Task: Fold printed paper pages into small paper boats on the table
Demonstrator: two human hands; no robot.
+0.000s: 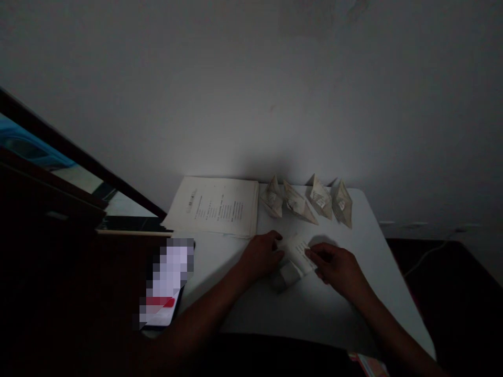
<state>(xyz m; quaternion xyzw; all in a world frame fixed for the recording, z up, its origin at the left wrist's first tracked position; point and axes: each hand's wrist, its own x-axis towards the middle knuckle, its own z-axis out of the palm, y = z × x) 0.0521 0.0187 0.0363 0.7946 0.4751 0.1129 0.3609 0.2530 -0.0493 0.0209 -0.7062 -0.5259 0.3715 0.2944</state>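
Observation:
A partly folded piece of printed paper [295, 257] lies on the white table [314, 309] between my hands. My left hand [262, 255] rests on its left edge with the fingers curled down onto it. My right hand [335, 266] pinches the paper's right side between thumb and fingers. Behind the hands, several folded paper boats [306, 201] stand in a row near the wall.
A stack of printed sheets [216, 207] lies at the table's back left. A phone with a lit screen [167, 285] sits at the left edge, beside dark wooden furniture [58, 251]. A cable [428, 254] runs along the dark floor at right.

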